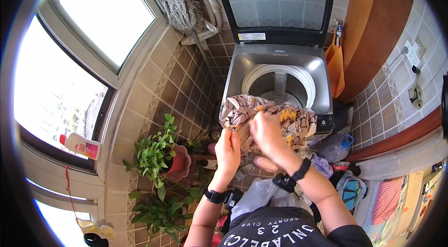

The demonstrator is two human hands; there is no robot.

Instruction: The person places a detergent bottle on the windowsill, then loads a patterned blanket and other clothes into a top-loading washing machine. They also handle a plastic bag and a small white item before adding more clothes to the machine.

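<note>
A bunched pinkish-beige cloth (301, 121) with black line patterns and yellow patches lies over the front rim of a top-loading washing machine (238, 72). Its folds hang down the front side, and part of the tub's opening shows behind them. My left hand (227, 150) pinches the cloth's left edge between thumb and fingers. To its right, my right hand (267, 131) is curled closed on the middle of the cloth, with the fingertips partly hidden. The machine's dark-framed lid (276, 5) stands raised against the tiled wall. Inside the tub (280, 86) the perforated metal wall is visible.
A grey mop head (180, 2) leans at the back left. Potted plants (157, 149) stand left of my arm, below a detergent bottle (82, 145) by the window. At the right are an orange bag (335, 68) and a large clear plastic bottle (334, 147).
</note>
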